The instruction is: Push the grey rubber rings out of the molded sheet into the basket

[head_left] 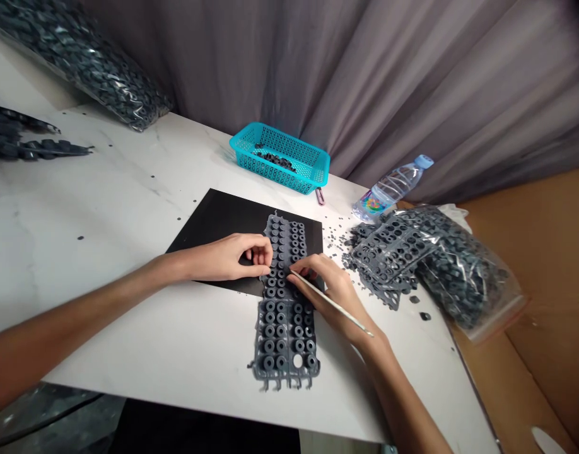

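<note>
Grey curtain (251,69) at the back, pale table (105,328) in front, so I'll place everything off the black mat (199,221). Far left of it there's a left bag (81,69) stuffed with dark bits, shoved against the curtain, probably just to be out of the way. Right of the mat, a right bag (469,277) sits by a scrap pile (384,252). The sheet (289,315) of grey knobs (might be two end to end, can't tell) lies over the mat's right half and runs off its near edge; guess the mat is backing where the hands are. Basket (280,175) past the far edge, handy to reach. Left hand (258,255): fingers curled in at the sheet's left edge, seemingly steadying it; can't tell if it's pinching. Right hand (325,280) pinches a thin stick (334,304) near the front end, pen-style, likely for control.
</note>
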{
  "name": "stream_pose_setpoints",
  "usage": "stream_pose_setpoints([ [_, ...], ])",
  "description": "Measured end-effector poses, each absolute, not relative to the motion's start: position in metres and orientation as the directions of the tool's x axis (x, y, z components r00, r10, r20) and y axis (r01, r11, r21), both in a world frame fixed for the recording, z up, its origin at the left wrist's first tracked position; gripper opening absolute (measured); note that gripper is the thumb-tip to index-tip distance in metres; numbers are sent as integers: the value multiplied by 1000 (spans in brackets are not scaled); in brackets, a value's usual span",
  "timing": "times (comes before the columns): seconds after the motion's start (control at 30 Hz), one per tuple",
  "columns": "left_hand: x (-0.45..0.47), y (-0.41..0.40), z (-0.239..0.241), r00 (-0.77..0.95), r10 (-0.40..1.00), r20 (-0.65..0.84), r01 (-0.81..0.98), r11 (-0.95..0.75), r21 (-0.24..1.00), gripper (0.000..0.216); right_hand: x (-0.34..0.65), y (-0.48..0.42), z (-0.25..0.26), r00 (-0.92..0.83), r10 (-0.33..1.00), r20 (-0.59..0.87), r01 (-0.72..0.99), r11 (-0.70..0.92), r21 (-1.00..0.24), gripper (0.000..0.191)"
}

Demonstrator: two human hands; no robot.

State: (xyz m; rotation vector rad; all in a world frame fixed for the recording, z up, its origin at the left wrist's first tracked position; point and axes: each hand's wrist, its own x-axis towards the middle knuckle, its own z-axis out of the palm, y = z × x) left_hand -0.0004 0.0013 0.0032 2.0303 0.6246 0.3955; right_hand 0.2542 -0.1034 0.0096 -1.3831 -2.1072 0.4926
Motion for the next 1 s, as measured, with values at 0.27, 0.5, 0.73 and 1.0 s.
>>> stream_pose_setpoints([
  [0.27, 16, -4, -20, 721, 665, 194, 311, -561, 767, 14, 256, -100, 8, -391, 882, 263, 705, 471, -531, 13],
  [0.5, 14, -8, -17, 725, 665, 177, 349, -577, 738, 17, 252, -99, 9, -374, 890, 260, 725, 456, -516, 14],
  [0.73, 14, -9, -16, 722, 674, 157, 365, -564, 741, 20, 253, -95, 0, -401, 868, 292, 783, 490, -383, 23],
  [1.0, 11, -6, -17, 751, 641, 156, 306, -548, 778, 24, 249, -95, -6, -503, 786, 360, 822, 563, -80, 27],
])
